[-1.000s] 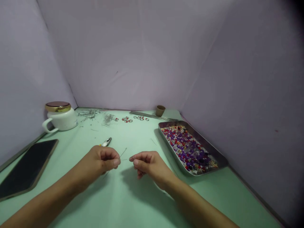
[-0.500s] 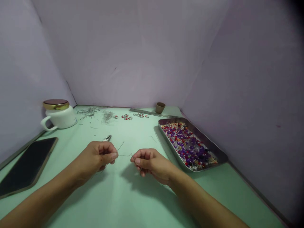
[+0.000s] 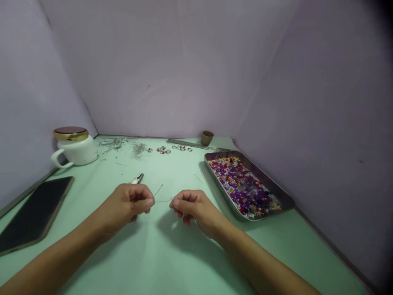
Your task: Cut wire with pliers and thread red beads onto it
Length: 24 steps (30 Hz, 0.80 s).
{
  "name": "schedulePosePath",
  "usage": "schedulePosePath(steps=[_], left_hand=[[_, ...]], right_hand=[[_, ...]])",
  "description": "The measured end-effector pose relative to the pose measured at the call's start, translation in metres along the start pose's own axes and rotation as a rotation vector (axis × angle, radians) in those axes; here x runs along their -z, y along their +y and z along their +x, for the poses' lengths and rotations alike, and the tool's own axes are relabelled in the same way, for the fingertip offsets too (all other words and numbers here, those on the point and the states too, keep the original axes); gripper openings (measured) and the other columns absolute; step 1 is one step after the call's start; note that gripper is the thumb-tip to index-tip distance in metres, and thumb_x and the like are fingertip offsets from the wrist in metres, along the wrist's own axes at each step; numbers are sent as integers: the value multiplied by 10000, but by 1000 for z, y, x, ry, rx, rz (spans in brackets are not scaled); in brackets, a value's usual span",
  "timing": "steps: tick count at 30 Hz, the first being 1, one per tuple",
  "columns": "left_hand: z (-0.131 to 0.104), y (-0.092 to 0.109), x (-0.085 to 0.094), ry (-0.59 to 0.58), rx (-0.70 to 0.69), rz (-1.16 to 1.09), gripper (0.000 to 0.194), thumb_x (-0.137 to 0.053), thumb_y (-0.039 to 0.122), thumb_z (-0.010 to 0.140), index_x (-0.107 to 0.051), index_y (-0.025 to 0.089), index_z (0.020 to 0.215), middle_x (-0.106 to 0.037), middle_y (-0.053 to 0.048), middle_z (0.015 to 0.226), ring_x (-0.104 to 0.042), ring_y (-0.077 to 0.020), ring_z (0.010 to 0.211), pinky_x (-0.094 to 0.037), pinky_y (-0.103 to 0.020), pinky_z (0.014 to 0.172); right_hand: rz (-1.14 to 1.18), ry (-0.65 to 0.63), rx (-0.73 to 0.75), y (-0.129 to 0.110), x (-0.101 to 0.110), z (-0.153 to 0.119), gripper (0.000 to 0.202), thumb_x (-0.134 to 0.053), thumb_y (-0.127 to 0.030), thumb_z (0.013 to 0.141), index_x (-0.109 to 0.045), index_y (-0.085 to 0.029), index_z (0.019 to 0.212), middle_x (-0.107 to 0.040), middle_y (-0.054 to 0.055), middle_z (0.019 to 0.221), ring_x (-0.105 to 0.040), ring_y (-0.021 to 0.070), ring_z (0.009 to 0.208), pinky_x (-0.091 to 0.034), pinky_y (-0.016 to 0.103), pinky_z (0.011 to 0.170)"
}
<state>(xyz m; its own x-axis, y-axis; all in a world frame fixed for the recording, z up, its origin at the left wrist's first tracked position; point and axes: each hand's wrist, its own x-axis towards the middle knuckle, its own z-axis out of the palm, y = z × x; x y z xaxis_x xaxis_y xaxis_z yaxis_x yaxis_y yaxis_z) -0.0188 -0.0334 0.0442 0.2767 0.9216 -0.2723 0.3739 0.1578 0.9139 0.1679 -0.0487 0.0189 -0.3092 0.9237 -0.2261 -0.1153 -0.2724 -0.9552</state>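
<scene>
Thin wire spans the small gap between my two hands over the green table. My left hand pinches the wire between thumb and forefinger, and another thin piece with a small bend at its tip sticks up from the same fingers. On the other side, my right hand is closed on the wire's right end, near a small loop. Pliers lie just behind my left hand, their handles mostly hidden by it.
A metal tray of mixed beads stands at the right. Farther back are a small brown cup, long wires, red-and-clear bead pieces and wire scraps. At the left are a lidded white mug and a phone.
Both hands have shifted very slightly, my left one to the right. The fingers of my right hand have curled a little differently around the wire's end. More of the pliers shows.
</scene>
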Motion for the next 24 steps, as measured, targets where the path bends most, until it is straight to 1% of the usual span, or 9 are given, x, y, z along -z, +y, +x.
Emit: schedulePosePath(steps=[2,3,6,8,10,12,14,20,24], left_hand=[[1,-3,0,27,-37,84,181,-574,331,665,-553,179,571,-386,69,446,-264,-64,407,-206,-199,406],[1,-3,0,82,-87,151,173,-569,337,671,-567,184,590,-429,55,482,-306,-74,431,-247,-205,429],[-4,-2,-5,358,-291,341,158,-548,342,688,-592,201,632,-584,1,710,-445,-119,575,-346,-236,560],[-11,1,-13,435,-346,362,170,-533,345,698,-593,204,626,-610,-8,749,-474,-134,606,-353,-237,569],[-16,3,-23,335,-279,293,186,-536,353,686,-606,202,604,-576,10,596,-461,-128,541,-341,-224,507],[-19,3,-34,214,-151,191,195,-540,353,670,-614,192,591,-502,36,467,-413,-106,445,-314,-212,445],[-18,0,-41,158,-47,104,196,-540,350,662,-611,180,595,-443,58,390,-378,-90,378,-298,-206,411],[-9,-13,-49,189,21,-38,185,-550,331,657,-592,165,588,-471,57,363,-435,-97,338,-339,-208,387],[-8,-16,-52,201,-13,-43,186,-553,320,669,-594,164,577,-498,47,395,-459,-99,356,-356,-208,382]], right_hand=[[7,25,6,2,0,2,148,-663,-297,613,-629,-153,615,-505,-28,533,-422,69,471,-321,200,410],[13,43,9,3,0,3,158,-671,-302,609,-640,-150,640,-499,-31,524,-419,68,465,-335,205,416],[57,106,21,7,1,6,194,-691,-304,589,-663,-142,693,-504,-31,528,-423,69,465,-366,218,434],[91,124,38,9,1,7,203,-700,-304,582,-665,-139,695,-513,-25,543,-435,71,478,-378,220,443],[120,111,57,10,1,7,214,-706,-309,580,-664,-136,699,-515,-27,550,-443,70,486,-388,222,454],[134,86,62,10,0,6,237,-709,-318,585,-665,-134,729,-516,-32,553,-448,67,482,-400,228,475],[145,70,55,9,0,5,268,-712,-325,590,-667,-137,777,-524,-34,565,-453,63,481,-409,233,494],[189,36,54,10,-2,3,255,-701,-302,624,-674,-148,826,-514,-38,564,-451,62,496,-405,229,509],[222,33,37,9,-7,0,240,-699,-275,634,-670,-129,821,-504,-35,561,-444,60,490,-389,220,492]])
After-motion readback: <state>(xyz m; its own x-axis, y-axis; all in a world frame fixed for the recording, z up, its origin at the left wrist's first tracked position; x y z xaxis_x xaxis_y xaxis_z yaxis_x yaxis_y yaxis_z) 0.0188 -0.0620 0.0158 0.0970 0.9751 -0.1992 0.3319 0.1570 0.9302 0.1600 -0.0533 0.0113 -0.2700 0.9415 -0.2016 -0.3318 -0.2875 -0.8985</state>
